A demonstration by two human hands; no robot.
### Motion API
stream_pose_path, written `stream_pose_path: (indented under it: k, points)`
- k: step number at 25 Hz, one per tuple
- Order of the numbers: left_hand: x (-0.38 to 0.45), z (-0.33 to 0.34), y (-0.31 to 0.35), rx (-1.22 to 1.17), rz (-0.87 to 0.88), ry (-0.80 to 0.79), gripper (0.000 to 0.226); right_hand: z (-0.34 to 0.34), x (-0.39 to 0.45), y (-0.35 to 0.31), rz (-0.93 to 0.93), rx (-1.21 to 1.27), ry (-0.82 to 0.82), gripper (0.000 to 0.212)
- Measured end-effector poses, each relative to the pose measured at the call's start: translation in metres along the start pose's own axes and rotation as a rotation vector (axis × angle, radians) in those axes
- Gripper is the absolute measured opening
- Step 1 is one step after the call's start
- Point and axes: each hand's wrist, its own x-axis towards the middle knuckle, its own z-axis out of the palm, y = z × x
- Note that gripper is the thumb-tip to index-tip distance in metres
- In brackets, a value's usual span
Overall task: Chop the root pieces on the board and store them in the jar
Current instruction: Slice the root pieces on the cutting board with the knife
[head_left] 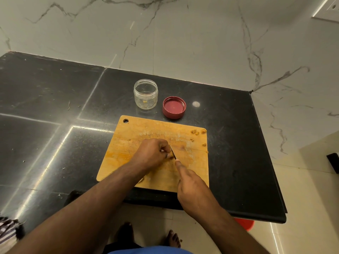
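Observation:
A wooden cutting board (132, 131) lies on the black counter. My left hand (152, 153) sits curled on the board's middle, its fingertips pinching a small root piece (171, 157) against the wood. My right hand (192, 187) grips a knife, index finger stretched along the spine; the blade (173, 152) stands right beside the left fingertips. Several chopped yellow-brown bits (197, 132) lie near the board's far right corner. Behind the board stands a clear open jar (145, 94) with a small yellow bit at its bottom.
The jar's red lid (173, 107) lies upside down to the right of the jar. The counter (55, 107) ends at a marble wall behind and drops off at the right. My bare feet (172, 239) and a red object (244, 223) are on the floor below.

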Motion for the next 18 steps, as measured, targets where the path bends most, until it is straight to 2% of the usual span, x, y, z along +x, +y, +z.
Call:
stream_pose_path:
  k: [10, 15, 18]
  points:
    - [0.0, 0.0, -0.002, -0.029, -0.042, 0.014, 0.013, 0.011, -0.044, 0.011, 0.042, 0.106, 0.039, 0.057]
    - [0.002, 0.0, -0.002, -0.039, -0.066, -0.01, 0.014, 0.0, -0.044, 0.014, 0.059, 0.247, 0.104, 0.054]
    - [0.001, 0.0, -0.002, -0.036, -0.066, -0.013, 0.014, -0.002, -0.035, 0.008, 0.05, 0.205, 0.097, 0.054]
